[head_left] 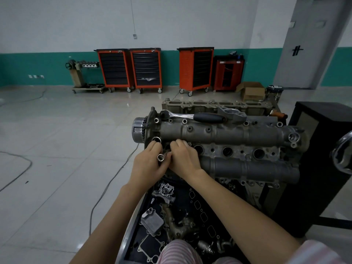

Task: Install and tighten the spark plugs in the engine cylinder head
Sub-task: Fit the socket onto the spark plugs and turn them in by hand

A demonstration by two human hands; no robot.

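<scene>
— What did we catch at the cylinder head?

— Both bare hands met at its left end, at about 9 o'clock from the head's middle. The left hand was curled round a chrome socket, its open mouth turned up toward the camera. The right hand pressed in just beside it, fingers bent over the first plug well; we could not tell what, if anything, those fingers grasped (the knuckles hid it).

— And the spark plugs themselves?

— We could not make one out. Three further plug wells stood open in a row toward 3 o'clock of the hands.

— The wrench?

— A ratchet with a black grip lay untouched along the head's far edge, at 12 o'clock from the hands and well apart from them.

— What else did we see?

— Below the head, at 6 o'clock, a dark tray held loose engine parts and gaskets. Orange tool carts lined the far green-and-white wall, a cardboard box sat on the floor toward 1 o'clock, and cables trailed over the tiles.
</scene>
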